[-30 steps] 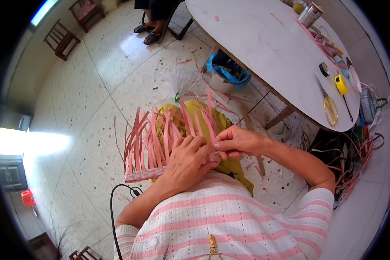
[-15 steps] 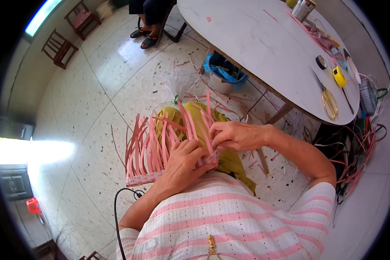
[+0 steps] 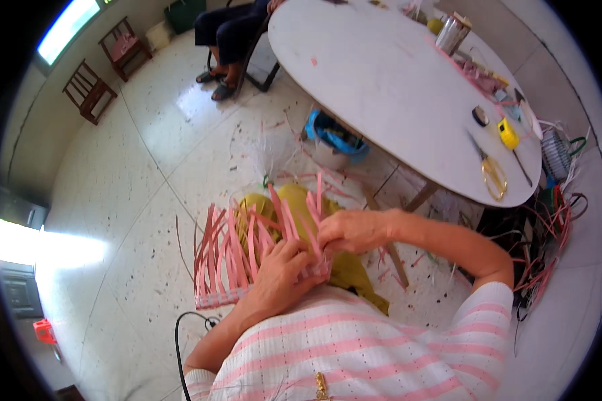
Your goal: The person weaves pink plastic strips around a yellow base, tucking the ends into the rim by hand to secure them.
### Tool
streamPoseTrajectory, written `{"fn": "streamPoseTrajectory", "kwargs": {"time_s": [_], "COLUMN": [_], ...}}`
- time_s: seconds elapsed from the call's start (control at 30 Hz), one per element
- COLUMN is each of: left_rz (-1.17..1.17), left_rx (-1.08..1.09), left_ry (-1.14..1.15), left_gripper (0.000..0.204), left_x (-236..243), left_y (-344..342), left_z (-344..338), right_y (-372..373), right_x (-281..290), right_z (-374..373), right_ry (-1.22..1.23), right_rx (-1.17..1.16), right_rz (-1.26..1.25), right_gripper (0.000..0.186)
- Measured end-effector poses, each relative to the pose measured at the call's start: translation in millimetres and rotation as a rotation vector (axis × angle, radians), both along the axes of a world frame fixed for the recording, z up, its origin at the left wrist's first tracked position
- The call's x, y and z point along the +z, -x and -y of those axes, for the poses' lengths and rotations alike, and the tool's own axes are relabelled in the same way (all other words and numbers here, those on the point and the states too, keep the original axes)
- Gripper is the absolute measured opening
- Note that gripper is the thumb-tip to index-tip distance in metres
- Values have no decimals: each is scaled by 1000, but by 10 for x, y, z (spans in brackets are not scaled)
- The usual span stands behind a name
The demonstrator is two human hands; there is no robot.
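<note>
Across my lap in mustard trousers [image 3: 351, 274] lies a pink and white woven piece [image 3: 217, 299], with several loose pink strips [image 3: 234, 260] standing up from it. My left hand [image 3: 279, 281] is closed over the right part of the weave, fingers curled on its edge and partly hiding it. Just above and right of it, my right hand [image 3: 351, 229] pinches at a pink strip by the piece's right end; its fingertips are partly hidden.
A white oval table [image 3: 381, 80] holds scissors [image 3: 491, 174], a tape measure [image 3: 507, 134], a tape roll [image 3: 479, 115] and a can [image 3: 453, 33]. Below it stands a lined bucket [image 3: 331, 144]. A seated person's legs [image 3: 221, 40], small chairs [image 3: 90, 93] and tangled straps [image 3: 555, 227] surround me.
The view has tilted, so the scene sits lower and more room shows. My right hand has risen slightly relative to the weave; my left hand stays on it.
</note>
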State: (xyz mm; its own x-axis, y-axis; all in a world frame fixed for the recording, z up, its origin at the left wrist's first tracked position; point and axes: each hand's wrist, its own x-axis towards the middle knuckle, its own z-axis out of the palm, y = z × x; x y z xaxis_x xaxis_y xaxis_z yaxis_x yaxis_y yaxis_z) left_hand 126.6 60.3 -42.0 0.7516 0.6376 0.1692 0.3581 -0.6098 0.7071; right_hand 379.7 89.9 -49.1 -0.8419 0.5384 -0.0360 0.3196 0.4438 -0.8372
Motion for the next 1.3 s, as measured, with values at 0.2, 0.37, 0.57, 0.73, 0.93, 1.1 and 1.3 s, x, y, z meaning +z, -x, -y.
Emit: {"fn": "streamPoseTrajectory", "kwargs": {"time_s": [0.2, 0.37, 0.57, 0.73, 0.93, 1.1, 1.3], "left_rz": [-25, 41, 96, 190, 368, 707, 781], "left_rx": [4, 54, 170, 327, 469, 535, 522], "left_ry": [-26, 12, 190, 154, 20, -43, -70], "left_gripper": [39, 34, 28, 29, 28, 32, 36], "left_x": [32, 95, 242, 463, 666, 709, 563], "left_y": [45, 157, 459, 587, 721, 800, 841], "left_z": [30, -95, -341, -351, -417, -469, -319], "right_y": [1, 180, 158, 412, 759, 646, 471], "right_x": [12, 353, -144, -786, -378, 149, 870], "right_z": [248, 533, 831, 733, 291, 8, 135], "right_ry": [-112, -570, 26, 490, 667, 350, -352], "right_rx": [-171, -477, -466, -678, -758, -745, -793], "right_rz": [17, -76, 413, -131, -723, -797, -456], "right_gripper": [17, 20, 46, 68, 65, 56, 54]}}
